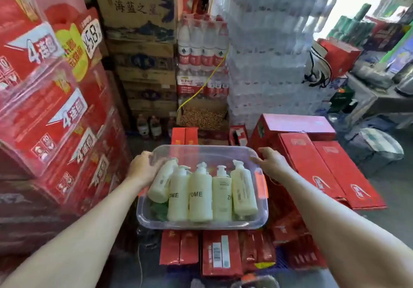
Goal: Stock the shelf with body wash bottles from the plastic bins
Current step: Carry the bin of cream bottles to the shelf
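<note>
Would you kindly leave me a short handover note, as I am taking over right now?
Left hand grips the bin at its left rim; right hand grips its right rim.
Five bottles lie side by side in the bin, pumps pointing away.
The bin is above red boxes; whether it rests on them is unclear.
Done: no bottle is out yet.
Left: no shelf is in view; find it and stock all five.

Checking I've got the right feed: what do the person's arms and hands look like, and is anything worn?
Both are bare. The left forearm and right forearm show no sleeves up to the picture's edge. The left hand and right hand have no gloves. No watch, bracelet or ring shows, though blur could hide a thin ring.
</note>
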The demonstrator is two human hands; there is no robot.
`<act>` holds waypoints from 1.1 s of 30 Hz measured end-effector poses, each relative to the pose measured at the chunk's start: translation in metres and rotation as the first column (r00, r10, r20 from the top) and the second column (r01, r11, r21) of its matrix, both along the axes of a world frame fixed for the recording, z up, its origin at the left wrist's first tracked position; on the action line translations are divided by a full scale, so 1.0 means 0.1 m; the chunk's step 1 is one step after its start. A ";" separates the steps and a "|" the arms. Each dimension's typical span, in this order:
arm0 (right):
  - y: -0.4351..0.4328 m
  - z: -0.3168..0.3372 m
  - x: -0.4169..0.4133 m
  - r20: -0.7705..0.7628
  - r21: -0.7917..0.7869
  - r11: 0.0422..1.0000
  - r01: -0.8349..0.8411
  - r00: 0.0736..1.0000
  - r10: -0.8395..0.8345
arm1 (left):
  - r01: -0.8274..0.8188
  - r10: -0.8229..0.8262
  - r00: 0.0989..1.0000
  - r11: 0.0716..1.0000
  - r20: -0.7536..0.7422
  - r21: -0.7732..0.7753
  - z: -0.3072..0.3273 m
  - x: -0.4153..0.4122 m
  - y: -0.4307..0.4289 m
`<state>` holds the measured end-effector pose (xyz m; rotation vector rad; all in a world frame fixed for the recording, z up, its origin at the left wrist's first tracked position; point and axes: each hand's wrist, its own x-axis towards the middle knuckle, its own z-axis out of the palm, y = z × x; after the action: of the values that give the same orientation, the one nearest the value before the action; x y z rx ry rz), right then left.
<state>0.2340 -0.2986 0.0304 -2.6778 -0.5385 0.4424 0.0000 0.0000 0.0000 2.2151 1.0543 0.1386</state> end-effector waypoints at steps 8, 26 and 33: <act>-0.29 -0.59 -0.33 -0.190 0.169 0.932 0.321 0.938 -0.289 | -0.242 0.242 0.970 0.970 0.023 0.019 -0.51 -0.16 -0.22; -0.32 -0.81 -0.26 -0.480 0.359 0.747 0.559 0.797 -0.366 | -0.403 0.424 0.904 0.808 -0.050 -0.429 -0.75 -0.09 0.05; -0.33 -0.74 -0.28 -0.510 0.393 0.736 0.551 0.797 -0.324 | -0.427 0.427 0.899 0.814 -0.093 -0.393 -0.68 -0.12 0.01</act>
<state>0.2064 -0.3318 -0.0431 -1.9928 0.1250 0.5893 -0.0116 0.0009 -0.0677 1.5809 1.4287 0.1029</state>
